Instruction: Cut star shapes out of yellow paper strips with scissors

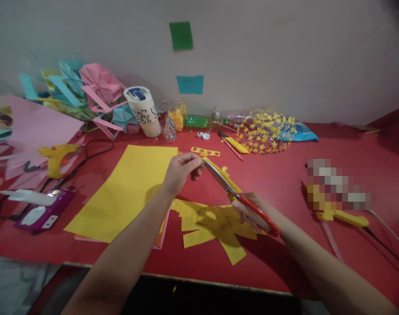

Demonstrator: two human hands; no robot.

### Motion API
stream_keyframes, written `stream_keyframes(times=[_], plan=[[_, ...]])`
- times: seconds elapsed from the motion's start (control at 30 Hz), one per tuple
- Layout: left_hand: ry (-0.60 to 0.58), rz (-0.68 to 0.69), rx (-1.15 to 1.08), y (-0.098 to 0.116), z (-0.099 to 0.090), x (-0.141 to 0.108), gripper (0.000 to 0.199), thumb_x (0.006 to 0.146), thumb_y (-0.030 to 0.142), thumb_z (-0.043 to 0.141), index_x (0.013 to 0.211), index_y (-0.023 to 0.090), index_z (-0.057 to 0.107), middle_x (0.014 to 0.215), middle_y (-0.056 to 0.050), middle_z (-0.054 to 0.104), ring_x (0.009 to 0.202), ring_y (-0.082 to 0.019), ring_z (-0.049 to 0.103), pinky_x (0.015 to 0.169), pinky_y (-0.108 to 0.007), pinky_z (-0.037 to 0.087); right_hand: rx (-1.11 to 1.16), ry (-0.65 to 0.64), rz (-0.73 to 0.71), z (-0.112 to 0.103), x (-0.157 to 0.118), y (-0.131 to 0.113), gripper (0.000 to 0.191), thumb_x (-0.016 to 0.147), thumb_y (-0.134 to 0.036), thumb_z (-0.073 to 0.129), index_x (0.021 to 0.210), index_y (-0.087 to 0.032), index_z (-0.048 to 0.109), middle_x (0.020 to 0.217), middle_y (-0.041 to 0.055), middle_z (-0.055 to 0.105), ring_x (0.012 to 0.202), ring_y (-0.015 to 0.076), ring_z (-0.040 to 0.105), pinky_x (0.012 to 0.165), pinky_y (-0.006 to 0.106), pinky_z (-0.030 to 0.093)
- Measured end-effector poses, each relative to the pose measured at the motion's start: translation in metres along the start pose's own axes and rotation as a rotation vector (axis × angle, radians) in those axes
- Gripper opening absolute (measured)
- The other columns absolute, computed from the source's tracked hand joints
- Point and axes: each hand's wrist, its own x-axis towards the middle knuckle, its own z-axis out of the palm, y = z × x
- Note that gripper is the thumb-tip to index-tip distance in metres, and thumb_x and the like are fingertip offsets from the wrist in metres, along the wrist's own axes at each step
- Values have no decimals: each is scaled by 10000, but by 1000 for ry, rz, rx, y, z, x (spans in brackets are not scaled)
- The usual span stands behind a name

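My right hand [247, 214] is closed around the red handles of a pair of scissors [258, 215]. Their blades point up and left, toward the fingertips of my left hand [184, 170]. Those fingers pinch the end of a yellow paper strip [226, 177], which runs alongside the blades. Just beyond the hands lie small yellow paper stars [224, 170] and a yellow strip with star-shaped holes [214, 153]. Beneath my right hand, several cut yellow paper pieces [199, 221] overlap on the red table. A stack of yellow sheets [127, 192] rests left of them, partly behind my left forearm.
On the left are a yellow glue gun [55, 161], a purple power strip [45, 216] and folded paper shapes [101, 85]. A white cup [143, 113], star-covered clear plastic [268, 129] and a yellow cutter [237, 144] stand or lie behind. Another glue gun [343, 217] lies right.
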Motion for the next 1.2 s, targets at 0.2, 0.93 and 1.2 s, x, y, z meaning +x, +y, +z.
stream_keyframes(times=[0.2,0.93,1.2], plan=[[-2,12,34,1,0,0,188,697,343,652,607,177,643,483,17,576,418,-76,502,410,-205,409,-20,-1,-2,0,0,1,525,793,-688,551,605,-220,403,511,-20,496,384,78,421,322,193,297],[47,302,276,0,8,-3,190,748,316,627,589,212,637,955,-67,588,955,-203,558,897,-347,467,28,-55,-50,6,-3,-6,460,859,-611,498,637,-212,441,431,-69,421,356,67,372,390,202,305],[-49,262,266,3,9,-5,242,795,342,572,591,213,585,670,-7,563,718,-167,544,752,-313,455,43,-29,-41,7,-4,-7,566,776,-754,521,625,-215,433,489,-47,455,351,62,384,353,203,286]])
